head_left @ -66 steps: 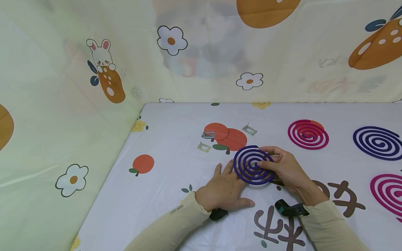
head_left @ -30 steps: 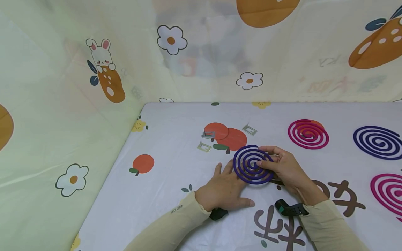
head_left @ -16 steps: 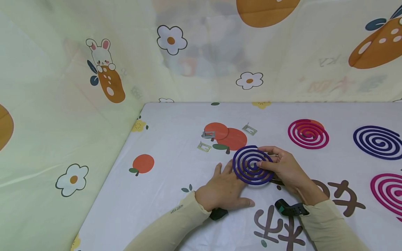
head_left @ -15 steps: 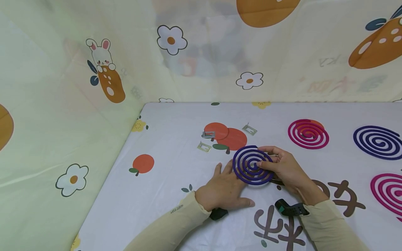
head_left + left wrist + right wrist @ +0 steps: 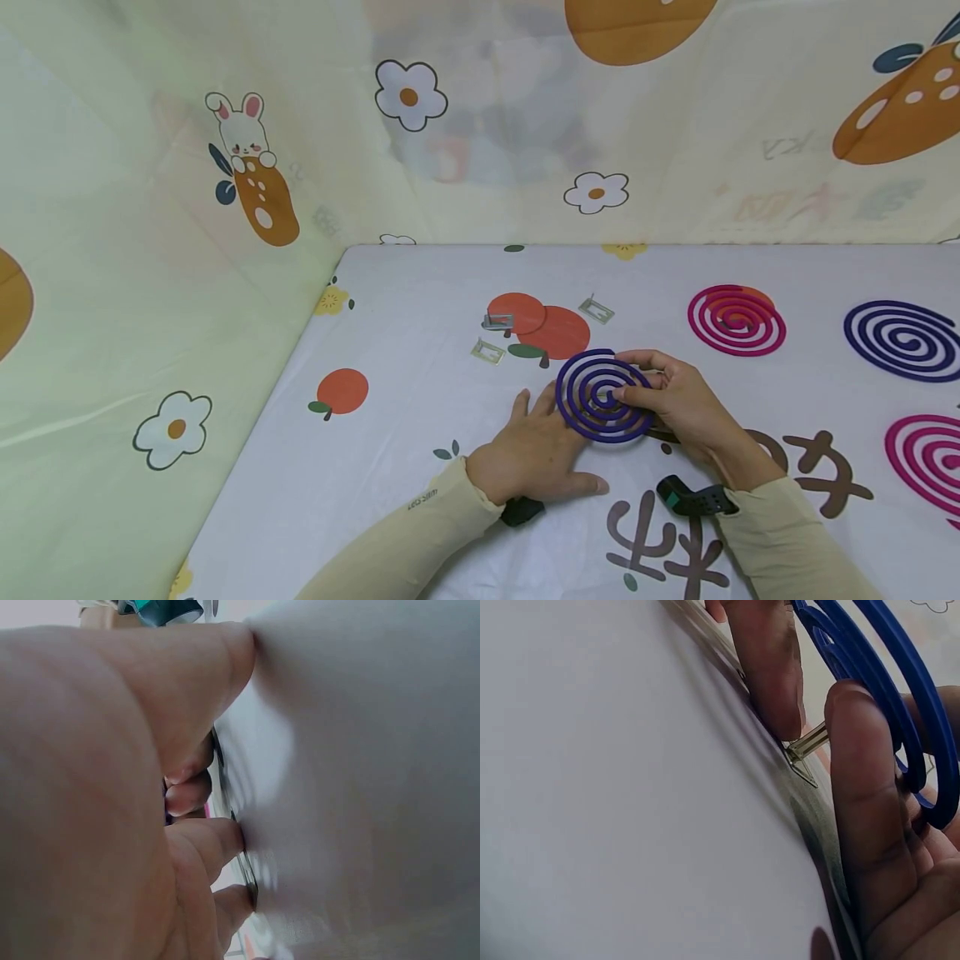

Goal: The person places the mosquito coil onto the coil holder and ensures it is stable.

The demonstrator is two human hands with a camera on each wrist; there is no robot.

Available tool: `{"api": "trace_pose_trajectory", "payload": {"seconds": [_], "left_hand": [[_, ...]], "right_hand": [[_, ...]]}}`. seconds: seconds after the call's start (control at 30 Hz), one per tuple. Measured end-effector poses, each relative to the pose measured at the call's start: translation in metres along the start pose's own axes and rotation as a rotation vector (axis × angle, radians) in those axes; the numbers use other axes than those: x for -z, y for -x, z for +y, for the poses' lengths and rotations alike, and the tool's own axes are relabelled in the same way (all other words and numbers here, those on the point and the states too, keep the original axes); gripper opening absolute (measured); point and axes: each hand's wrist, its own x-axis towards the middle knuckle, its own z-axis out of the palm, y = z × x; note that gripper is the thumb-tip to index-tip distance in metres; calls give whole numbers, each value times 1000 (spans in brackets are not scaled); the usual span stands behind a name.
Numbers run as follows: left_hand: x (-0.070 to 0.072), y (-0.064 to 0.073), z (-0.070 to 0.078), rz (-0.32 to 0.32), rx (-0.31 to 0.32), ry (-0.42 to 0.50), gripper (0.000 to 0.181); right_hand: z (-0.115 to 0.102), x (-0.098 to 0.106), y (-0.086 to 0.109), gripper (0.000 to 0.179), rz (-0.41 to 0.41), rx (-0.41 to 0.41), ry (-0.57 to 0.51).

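Where curtain point(image 5: 495, 200) backs tabletop point(image 5: 420, 333): fruit prints point(image 5: 342, 392).
Right hand point(image 5: 686, 408): pinching coil point(image 5: 592, 396).
Left hand point(image 5: 525, 454): spread, partly hidden.
Metal pieces point(image 5: 498, 322): beyond.

The head view's right edge cuts off a pink coil point(image 5: 949, 461). The held coil point(image 5: 608, 401) partly hides the left hand point(image 5: 529, 452).

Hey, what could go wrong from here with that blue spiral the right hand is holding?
The blue spiral has thin rings with open gaps, and the right hand pinches it with the thumb near its center, so uneven pressure might bend or snap a ring.

The small metal stand beneath it could slide or tip if the left hand, which seems to steady it, lets go.
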Motion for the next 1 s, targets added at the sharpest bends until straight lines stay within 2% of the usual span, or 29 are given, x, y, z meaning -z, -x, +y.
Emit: {"api": "trace_pose_trajectory", "payload": {"seconds": [1.0], "left_hand": [[-2, -1, -1, -7, 5, -9, 98]], "right_hand": [[-1, -3, -3, 59, 46, -10, 98]]}}
